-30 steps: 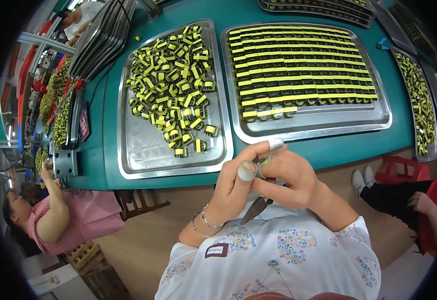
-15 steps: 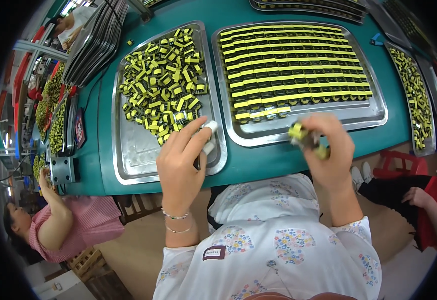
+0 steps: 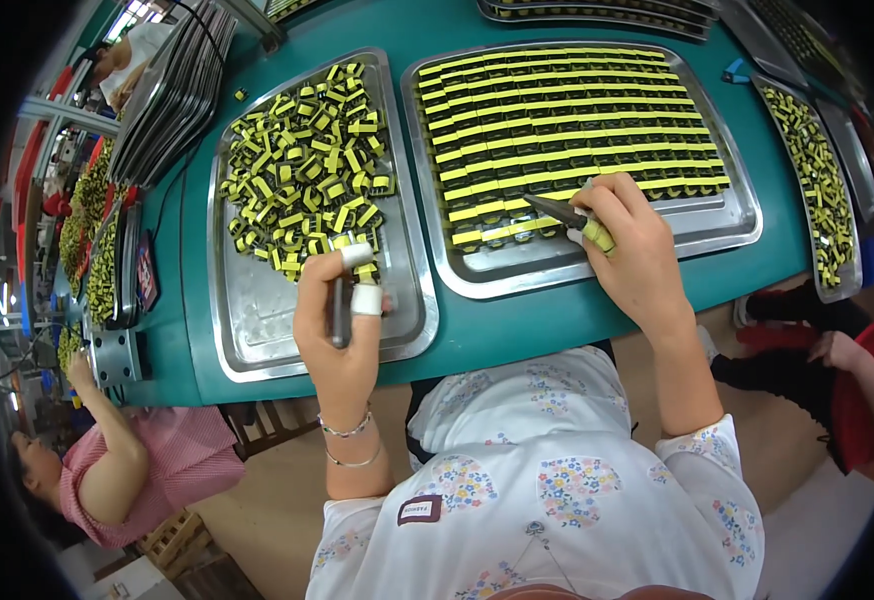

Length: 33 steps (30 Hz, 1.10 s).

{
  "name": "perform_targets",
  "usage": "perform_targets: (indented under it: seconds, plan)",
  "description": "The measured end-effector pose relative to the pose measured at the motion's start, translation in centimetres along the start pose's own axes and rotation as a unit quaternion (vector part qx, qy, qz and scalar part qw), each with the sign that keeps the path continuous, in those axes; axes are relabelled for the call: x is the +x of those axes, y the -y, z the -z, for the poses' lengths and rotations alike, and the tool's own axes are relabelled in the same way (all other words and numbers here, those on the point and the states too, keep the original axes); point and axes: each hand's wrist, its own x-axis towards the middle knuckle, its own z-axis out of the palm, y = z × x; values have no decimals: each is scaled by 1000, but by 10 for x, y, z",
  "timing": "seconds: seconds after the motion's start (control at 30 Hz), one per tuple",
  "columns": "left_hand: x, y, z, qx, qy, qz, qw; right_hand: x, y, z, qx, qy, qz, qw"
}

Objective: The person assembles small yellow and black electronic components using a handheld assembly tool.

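My left hand [image 3: 340, 325], with white covers on thumb and forefinger, is at the near edge of a heap of small yellow-and-black coil-like parts [image 3: 307, 170] in the left metal tray [image 3: 267, 355]. One such part [image 3: 365, 270] shows between its covered fingertips; a dark slim object [image 3: 339, 312] runs inside the hand. My right hand [image 3: 632, 245] is closed round a dark pointed tool with a yellow-green wrapped part [image 3: 560, 212]. The tool's point reaches left over the front rows of parts in the right metal tray [image 3: 597, 265], where parts stand in neat rows. My fingers hide some of the front row.
A narrow tray of loose parts [image 3: 827, 220] lies at the far right, near a blue clip-like object [image 3: 734, 72]. Stacked trays [image 3: 172, 100] lean at the back left. A co-worker in pink [image 3: 147, 450] sits at the left; another person's hand [image 3: 837, 350] shows at the right.
My right hand has moved up and left over the right tray's front rows, the tool now pointing left. My left hand's covered thumb and forefinger have turned toward the heap. The view has shifted slightly.
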Motion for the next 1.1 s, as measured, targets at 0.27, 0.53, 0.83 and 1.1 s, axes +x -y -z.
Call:
perform_targets:
  seconds: [0.27,0.53,0.83,1.1]
  plan:
    - [-7,-10,-12,-535,66,177,823,-6,6,8,23,-26,-12,999]
    - [-17,-24,-29,-517,117,228,817,-17,28,17,168,70,84,980]
    - [-21,-32,-36,-451,98,210,862,-22,36,4,143,33,118,982]
    - [-25,-38,-40,-399,51,191,895,-25,38,-1,118,37,114,986]
